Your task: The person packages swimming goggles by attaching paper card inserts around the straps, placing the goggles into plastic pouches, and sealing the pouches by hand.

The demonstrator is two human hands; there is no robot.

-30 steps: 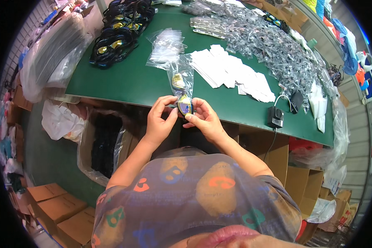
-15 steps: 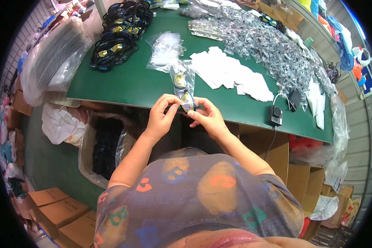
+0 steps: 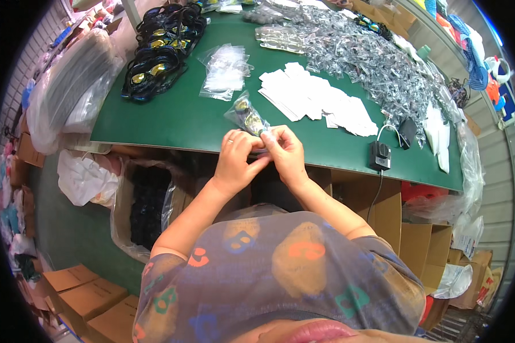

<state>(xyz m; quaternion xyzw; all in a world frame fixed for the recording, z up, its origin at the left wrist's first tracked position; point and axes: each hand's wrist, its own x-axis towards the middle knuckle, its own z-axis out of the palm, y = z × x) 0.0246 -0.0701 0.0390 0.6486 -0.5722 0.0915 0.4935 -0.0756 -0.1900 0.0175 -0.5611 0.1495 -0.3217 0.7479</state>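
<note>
A clear plastic bag (image 3: 233,116) with swim goggles (image 3: 253,121) inside lies tilted over the near edge of the green table. The goggles have yellow mirrored lenses. At the bag's near end, my left hand (image 3: 236,163) is closed, fingers bent and thumb pointing toward the other hand. Beside it my right hand (image 3: 287,154) pinches the same end between thumb and fingers. The fingers partly hide the bag's near end. Farther off on the table are a stack of clear bags (image 3: 225,70) and a spread of white cards (image 3: 309,94).
Black-strapped goggles (image 3: 152,73) are piled at the table's (image 3: 154,123) far left. Many small clear packets (image 3: 360,63) cover the far right. A black adapter (image 3: 380,155) with a cord sits near the right front edge. Below left stands a lined box (image 3: 149,206) of dark items.
The bagged goggles have tipped, their far end leaning left. My hands have come closer together at the bag's near end, and the goggles now appear farther inside it.
</note>
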